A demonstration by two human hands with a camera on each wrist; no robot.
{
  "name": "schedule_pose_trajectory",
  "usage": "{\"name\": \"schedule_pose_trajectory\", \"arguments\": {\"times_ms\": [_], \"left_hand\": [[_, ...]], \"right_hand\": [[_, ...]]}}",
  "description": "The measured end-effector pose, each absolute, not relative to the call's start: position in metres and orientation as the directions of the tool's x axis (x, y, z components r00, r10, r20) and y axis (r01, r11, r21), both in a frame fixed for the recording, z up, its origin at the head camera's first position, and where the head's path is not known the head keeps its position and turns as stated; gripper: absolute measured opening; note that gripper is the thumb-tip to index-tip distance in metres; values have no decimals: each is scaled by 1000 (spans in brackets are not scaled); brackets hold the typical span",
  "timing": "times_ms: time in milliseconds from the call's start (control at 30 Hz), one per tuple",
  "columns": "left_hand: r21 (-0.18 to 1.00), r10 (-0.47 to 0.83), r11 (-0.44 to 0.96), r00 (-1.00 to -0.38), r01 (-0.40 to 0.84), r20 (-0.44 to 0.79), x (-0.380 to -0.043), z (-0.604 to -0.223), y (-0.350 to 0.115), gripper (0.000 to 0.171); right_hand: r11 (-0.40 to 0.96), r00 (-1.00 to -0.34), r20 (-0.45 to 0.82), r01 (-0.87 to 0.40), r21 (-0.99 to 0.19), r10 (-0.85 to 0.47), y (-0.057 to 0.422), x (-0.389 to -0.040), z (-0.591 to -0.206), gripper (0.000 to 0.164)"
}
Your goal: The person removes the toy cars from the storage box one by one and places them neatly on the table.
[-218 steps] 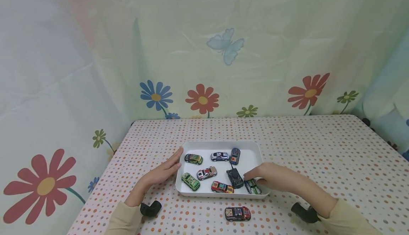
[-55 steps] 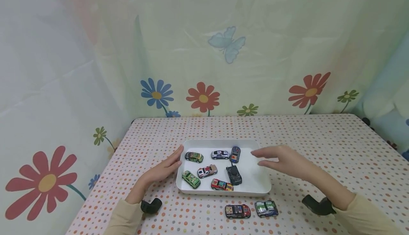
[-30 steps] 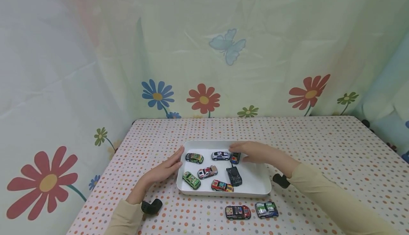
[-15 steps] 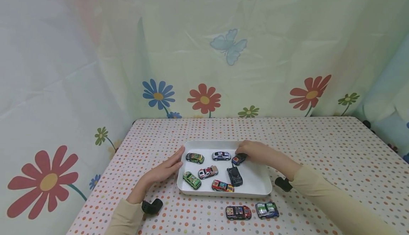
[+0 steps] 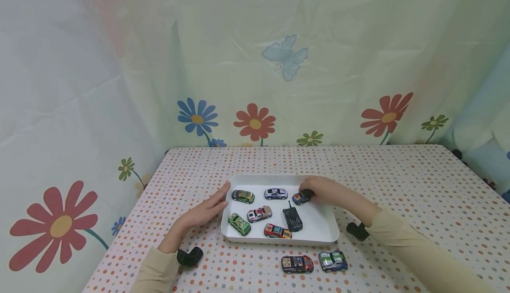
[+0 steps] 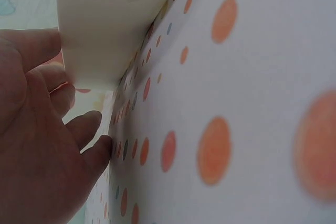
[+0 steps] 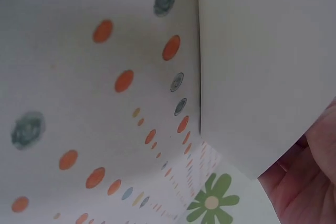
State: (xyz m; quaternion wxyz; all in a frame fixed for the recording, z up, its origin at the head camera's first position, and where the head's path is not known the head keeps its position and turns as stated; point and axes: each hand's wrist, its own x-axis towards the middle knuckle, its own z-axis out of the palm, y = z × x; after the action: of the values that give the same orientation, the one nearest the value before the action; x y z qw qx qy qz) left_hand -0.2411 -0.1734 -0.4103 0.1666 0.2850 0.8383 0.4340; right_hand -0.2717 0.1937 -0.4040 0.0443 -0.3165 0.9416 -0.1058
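Note:
In the head view, my left hand (image 5: 205, 211) lies with straight fingers against the left end of the white tray (image 5: 279, 241). The left wrist view has its thumb and fingers at the tray wall (image 6: 100, 30). My right hand (image 5: 326, 190) reaches over the tray's right side and pinches a dark blue and orange toy car (image 5: 301, 197) by one end. A black toy tank (image 5: 292, 219) with a thin barrel sits just in front of that car, and a white toy car (image 5: 276, 194) is left of it. From the right wrist, the tray hides the fingertips.
Also in the tray are a red-yellow car (image 5: 277, 231), a white-red car (image 5: 259, 213), a bright green car (image 5: 239, 224) and a green-orange car (image 5: 243, 196). On the dotted tablecloth in front stand a black-red car (image 5: 297, 264) and a silver-green car (image 5: 333, 261).
The silver-green car went from the tray to the tablecloth beside the black-red one. My right hand then reached the dark blue car, turned it and shifted it right, off the tank's barrel. Left hand stays.

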Motion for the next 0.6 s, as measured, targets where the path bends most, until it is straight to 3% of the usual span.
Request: {"name": "schedule_pose_trajectory", "arguments": {"times_ms": [233,600], "left_hand": [[806,607,484,-794,341,-28,-254,-433,-179,55],[816,628,460,-778,350,-20,-255,-434,-180,57]], "right_hand": [[794,-805,-16,-581,-179,-593,195,-273,-406,30],[789,-818,32,-564,-241,-575,194,-262,-402,31]]}}
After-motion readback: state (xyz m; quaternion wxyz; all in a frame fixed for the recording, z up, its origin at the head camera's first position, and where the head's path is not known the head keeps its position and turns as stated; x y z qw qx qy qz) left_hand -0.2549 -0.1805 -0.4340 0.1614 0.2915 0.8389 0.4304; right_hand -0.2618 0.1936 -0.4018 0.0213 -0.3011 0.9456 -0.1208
